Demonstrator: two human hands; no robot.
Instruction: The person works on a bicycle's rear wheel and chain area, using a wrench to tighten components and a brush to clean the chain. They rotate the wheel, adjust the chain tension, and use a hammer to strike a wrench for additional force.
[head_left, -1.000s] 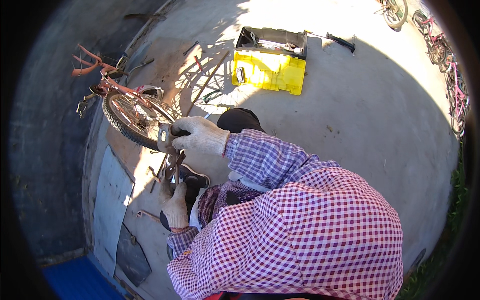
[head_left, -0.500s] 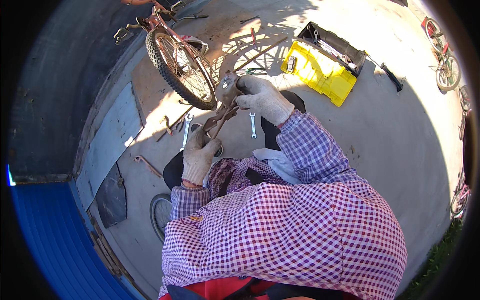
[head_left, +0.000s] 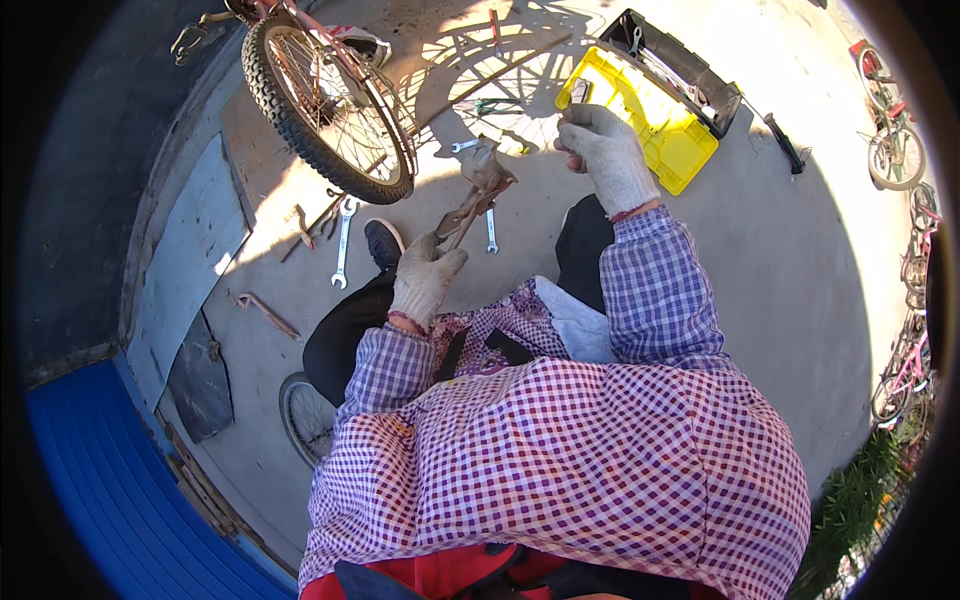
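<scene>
My left hand (head_left: 425, 280), in a grey work glove, grips the lower end of a rusty metal bicycle part (head_left: 475, 190) that sticks up and away from me. My right hand (head_left: 605, 150), also gloved, is raised apart from that part, near the yellow toolbox (head_left: 655, 125); its fingers are curled around a small dark object I cannot make out. Both arms wear a purple checked shirt.
A bicycle wheel (head_left: 325, 100) on its frame stands at the upper left. Wrenches (head_left: 343, 240) and small tools lie on the concrete. A second wheel (head_left: 305, 420) lies by my leg. Other bicycles (head_left: 895, 150) stand at the right edge. A blue sheet (head_left: 110, 480) is lower left.
My right hand has let go of the rusty part and moved up and right toward the toolbox. The view has swung, so the wheel now sits further up.
</scene>
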